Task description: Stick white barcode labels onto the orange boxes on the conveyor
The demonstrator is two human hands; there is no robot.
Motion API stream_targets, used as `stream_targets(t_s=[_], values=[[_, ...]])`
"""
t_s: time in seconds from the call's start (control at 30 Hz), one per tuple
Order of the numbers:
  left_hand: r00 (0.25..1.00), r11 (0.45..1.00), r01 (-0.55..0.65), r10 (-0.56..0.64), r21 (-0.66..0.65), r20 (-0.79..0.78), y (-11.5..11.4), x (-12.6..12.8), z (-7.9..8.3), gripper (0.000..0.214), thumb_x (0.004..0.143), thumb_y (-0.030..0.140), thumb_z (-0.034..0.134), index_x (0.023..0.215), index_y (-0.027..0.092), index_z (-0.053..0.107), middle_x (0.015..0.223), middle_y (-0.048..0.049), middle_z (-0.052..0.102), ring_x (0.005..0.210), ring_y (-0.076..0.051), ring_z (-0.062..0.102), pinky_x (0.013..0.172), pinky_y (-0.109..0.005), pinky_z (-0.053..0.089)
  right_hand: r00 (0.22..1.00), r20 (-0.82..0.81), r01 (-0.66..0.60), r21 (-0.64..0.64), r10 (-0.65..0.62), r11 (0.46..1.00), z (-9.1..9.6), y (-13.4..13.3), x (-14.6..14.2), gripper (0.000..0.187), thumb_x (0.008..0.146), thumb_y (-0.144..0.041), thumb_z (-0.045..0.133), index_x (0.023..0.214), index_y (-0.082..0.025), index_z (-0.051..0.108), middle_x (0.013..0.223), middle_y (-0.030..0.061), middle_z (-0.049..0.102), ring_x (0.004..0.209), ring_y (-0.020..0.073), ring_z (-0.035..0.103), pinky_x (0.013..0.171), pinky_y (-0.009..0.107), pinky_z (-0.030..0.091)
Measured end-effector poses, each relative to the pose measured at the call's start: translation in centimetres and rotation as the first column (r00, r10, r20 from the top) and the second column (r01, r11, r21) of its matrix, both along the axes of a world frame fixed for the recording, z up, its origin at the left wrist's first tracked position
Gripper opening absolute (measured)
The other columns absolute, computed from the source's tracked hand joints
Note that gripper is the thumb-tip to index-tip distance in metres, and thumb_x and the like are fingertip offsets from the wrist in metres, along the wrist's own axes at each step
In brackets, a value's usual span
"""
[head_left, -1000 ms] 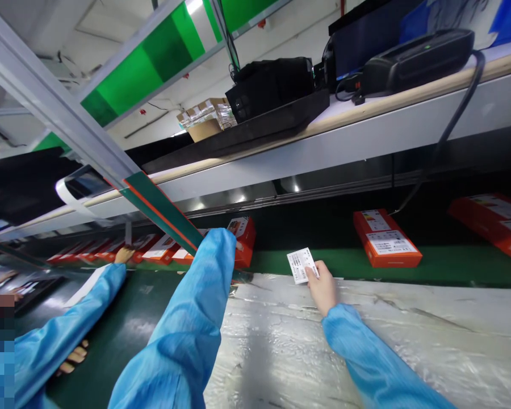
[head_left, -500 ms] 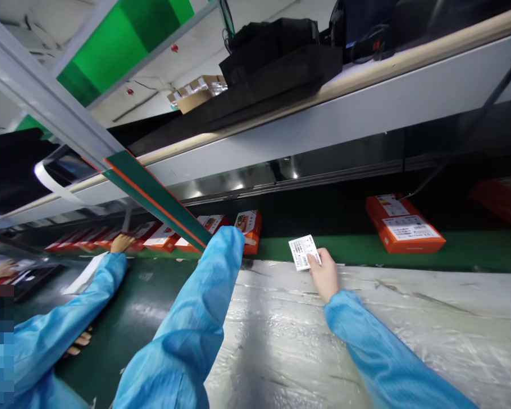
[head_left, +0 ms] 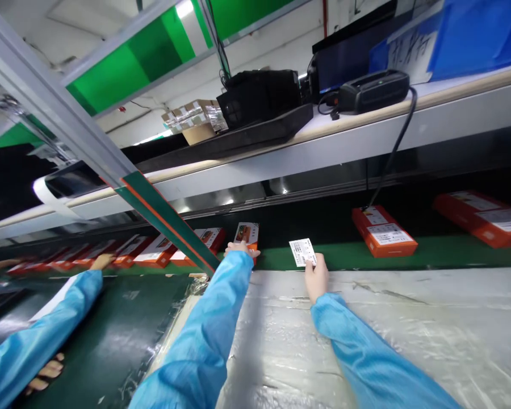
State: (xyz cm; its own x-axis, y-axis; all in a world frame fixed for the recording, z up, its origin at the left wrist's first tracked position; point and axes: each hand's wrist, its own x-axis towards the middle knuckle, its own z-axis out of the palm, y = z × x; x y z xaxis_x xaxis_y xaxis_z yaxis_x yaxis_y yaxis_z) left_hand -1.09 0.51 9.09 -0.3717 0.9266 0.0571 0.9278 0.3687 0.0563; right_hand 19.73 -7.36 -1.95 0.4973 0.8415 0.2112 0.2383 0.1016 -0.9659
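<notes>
My left hand point(head_left: 242, 250) reaches out to the near end of an orange-red box point(head_left: 247, 232) on the belt, its fingers spread. Whether the fingers press on the box or hover just before it, I cannot tell. My right hand point(head_left: 317, 277) pinches a white printed card point(head_left: 302, 251) by its lower right corner, thumb on top. Small black print and barcode-like marks cover the card, which is held near the belt's front edge. To the right of it, another orange-red box point(head_left: 384, 233) with white labels lies flat on the belt.
More orange-red boxes point(head_left: 155, 251) line the green belt point(head_left: 276, 260) at left, and one point(head_left: 489, 218) lies far right. A slanted post point(head_left: 166, 218) stands left of my arm. A co-worker's sleeve point(head_left: 63, 318) reaches in at left. Above runs a shelf point(head_left: 344, 133) with a dangling black cable point(head_left: 392, 153).
The view has shifted, and the boxes on the right appear further left. My left hand's fingers now show at the box, where the sleeve hid them before. My right hand still holds the card.
</notes>
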Motion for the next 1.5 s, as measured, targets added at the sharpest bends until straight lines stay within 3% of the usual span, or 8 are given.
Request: stream_targets(t_s=[0.13,0.3,0.5,0.77,1.1,1.23,1.37,1.5], values=[[0.975,0.963,0.169,-0.132,0.211,-0.178,-2.1,2.1,-2.4,0.075,0.071,0.053,0.072,0.134,0.022,0.049,0.129,-0.0173,0.043,0.118,-0.039,0.040,0.096,-0.054,0.037,0.992,-0.006,0.124,0.030,-0.124,0.992,0.0,0.6,1.7,0.042,0.080,-0.044,0.037,0.111,-0.018,0.049,0.101,0.0102,0.061,0.086,0.0267,0.058,0.073,0.032,0.042],[0.801,0.688,0.598,-0.506,0.410,-0.319,-3.4,4.1,-6.8,0.059,0.085,0.023,0.055,0.143,0.025,0.041,0.144,-0.0087,0.036,0.131,-0.032,0.032,0.107,-0.046,0.036,0.981,-0.006,0.193,0.100,-0.193,0.976,-0.1,1.3,3.9,0.047,0.081,-0.042,0.035,0.117,-0.017,0.052,0.106,0.0097,0.061,0.093,0.0265,0.057,0.080,0.033,0.043],[0.630,0.490,0.745,-0.740,0.453,-0.236,-2.6,4.6,-9.5,0.055,0.088,0.014,0.045,0.143,0.017,0.039,0.140,-0.0109,0.042,0.127,-0.022,0.041,0.108,-0.037,0.040,0.980,-0.032,0.200,0.165,-0.197,0.966,0.3,1.7,5.4,0.051,0.083,-0.037,0.035,0.125,-0.018,0.056,0.113,0.0070,0.060,0.097,0.0244,0.057,0.084,0.032,0.043],[0.744,0.701,0.622,-0.668,0.349,0.013,-2.7,4.1,-9.0,0.044,0.085,0.011,0.042,0.127,0.016,0.055,0.122,-0.0089,0.057,0.106,-0.022,0.056,0.094,-0.035,0.046,0.835,0.546,-0.070,-0.013,0.066,0.997,3.3,7.4,3.9,0.045,0.089,-0.020,0.032,0.123,-0.016,0.062,0.101,0.0101,0.061,0.090,0.0243,0.055,0.079,0.031,0.044],[0.764,0.733,0.564,-0.638,0.379,0.096,-2.7,4.4,-8.9,0.027,0.084,0.012,0.044,0.102,0.019,0.063,0.101,-0.0061,0.061,0.093,-0.019,0.059,0.086,-0.030,0.045,0.502,0.861,-0.004,-0.091,0.081,0.996,5.6,9.9,2.3,0.050,0.079,-0.005,0.049,0.128,-0.014,0.058,0.101,0.0189,0.051,0.096,0.0332,0.046,0.082,0.042,0.039],[0.766,0.737,0.546,-0.632,0.397,0.119,-2.6,4.3,-9.0,0.027,0.084,0.012,0.045,0.102,0.019,0.063,0.100,-0.0056,0.060,0.090,-0.019,0.058,0.084,-0.030,0.045,0.478,0.877,0.063,0.010,-0.039,0.998,6.1,8.4,2.6,0.054,0.085,-0.010,0.046,0.139,-0.015,0.046,0.117,0.0185,0.044,0.103,0.0334,0.043,0.089,0.046,0.036],[0.787,0.754,0.508,-0.603,0.416,0.131,-2.9,4.4,-8.7,0.027,0.086,0.012,0.043,0.102,0.020,0.063,0.100,-0.0050,0.061,0.090,-0.018,0.058,0.084,-0.030,0.044,0.614,0.761,-0.007,0.270,-0.209,0.963,4.5,3.5,0.7,0.041,0.097,-0.023,0.034,0.134,-0.010,0.044,0.124,0.0174,0.042,0.111,0.0310,0.042,0.095,0.045,0.036],[0.821,0.774,0.477,-0.562,0.415,0.104,-3.1,3.8,-7.7,0.031,0.090,0.015,0.040,0.113,0.021,0.061,0.113,-0.0062,0.059,0.102,-0.017,0.055,0.091,-0.030,0.042,0.673,0.739,-0.241,0.244,-0.019,0.939,1.9,-2.3,-2.0,0.034,0.099,-0.030,0.032,0.127,-0.015,0.047,0.123,0.0143,0.045,0.112,0.0295,0.045,0.094,0.044,0.039]])
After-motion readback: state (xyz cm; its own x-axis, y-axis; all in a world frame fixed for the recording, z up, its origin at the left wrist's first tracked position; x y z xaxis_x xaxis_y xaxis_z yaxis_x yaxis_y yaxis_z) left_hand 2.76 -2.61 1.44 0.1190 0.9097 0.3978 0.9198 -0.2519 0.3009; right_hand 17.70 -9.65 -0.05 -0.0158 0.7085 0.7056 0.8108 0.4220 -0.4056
